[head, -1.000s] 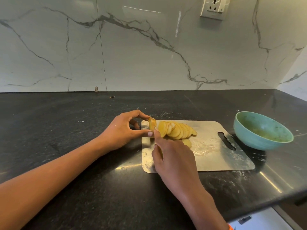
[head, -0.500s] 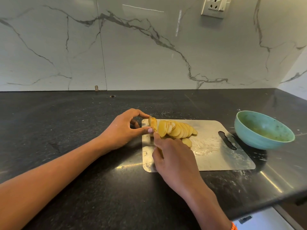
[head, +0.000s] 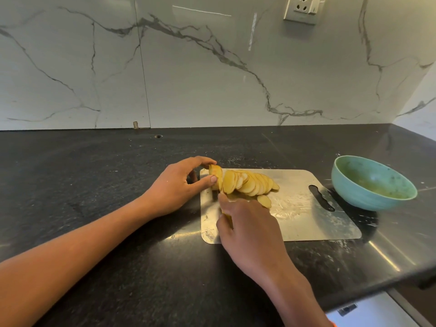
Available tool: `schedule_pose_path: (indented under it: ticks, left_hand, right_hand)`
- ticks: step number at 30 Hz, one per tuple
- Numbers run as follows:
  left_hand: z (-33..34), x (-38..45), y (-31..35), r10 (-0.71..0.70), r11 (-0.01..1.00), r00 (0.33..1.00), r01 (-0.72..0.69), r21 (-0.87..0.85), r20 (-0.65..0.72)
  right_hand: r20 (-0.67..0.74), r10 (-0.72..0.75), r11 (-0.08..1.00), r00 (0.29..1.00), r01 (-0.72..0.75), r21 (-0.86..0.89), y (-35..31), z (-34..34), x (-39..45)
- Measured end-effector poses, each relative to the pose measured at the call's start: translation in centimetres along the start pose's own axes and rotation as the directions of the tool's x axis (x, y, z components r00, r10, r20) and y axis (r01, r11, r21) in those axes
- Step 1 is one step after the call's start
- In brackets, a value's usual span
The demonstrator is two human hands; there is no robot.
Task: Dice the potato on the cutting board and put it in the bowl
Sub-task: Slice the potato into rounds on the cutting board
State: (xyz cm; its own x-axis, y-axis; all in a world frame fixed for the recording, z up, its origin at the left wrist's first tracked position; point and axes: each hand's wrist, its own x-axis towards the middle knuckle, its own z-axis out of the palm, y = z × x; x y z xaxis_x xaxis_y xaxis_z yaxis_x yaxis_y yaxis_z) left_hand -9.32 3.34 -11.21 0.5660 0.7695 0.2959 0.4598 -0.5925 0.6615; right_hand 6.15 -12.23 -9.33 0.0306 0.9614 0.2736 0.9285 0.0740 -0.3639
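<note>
Head view, cutting board [head: 306, 223] as reference. It's a metal sheet lying flat on the black countertop [head: 94, 185], slot handle at its right end.

Potato end piece [head: 215, 177] sits at the board's far-left corner, standing on edge. Left hand [head: 174, 187] comes in from the board's left side: thumb on the near face of the end piece, index finger curled over its top, so it's pinching the piece. Heel of that hand rests on the countertop just off the board's left edge.

Potato slices [head: 250, 182] fan out in an overlapping row along the board's far edge, starting right beside the end piece and running toward the board's middle. One loose slice [head: 264, 201] lies flat just nearer than the row.

Right hand [head: 250, 230] is over the board's near-left part, fingers curled round a yellowish handle [head: 227, 217], only a sliver visible. Index fingertip sits at the base of the end piece. Blade is hidden; can't tell where its edge is.

Bowl [head: 368, 197], teal, stands on the countertop just past the board's right end, near the slot, apart from the board. Greenish smears inside, no potato in it.

Marble-pattern wall [head: 212, 67] behind the board, wall socket [head: 300, 9] high up.
</note>
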Motion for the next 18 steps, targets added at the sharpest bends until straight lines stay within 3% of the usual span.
schedule_pose_path:
  ticks: [11,18]
  left_hand:
    - [-0.05,0.31,-0.16,-0.106,0.994,0.994,0.107,-0.027,0.034]
    - [-0.44,-0.03,-0.53,-0.054,0.999,0.995,0.053,0.003,0.080]
  right_hand:
    - [-0.081,0.129,0.989,0.988,-0.123,0.081,-0.28,0.14,-0.90]
    - [-0.091,0.148,0.986,0.985,-0.140,0.090,-0.47,0.21,-0.88]
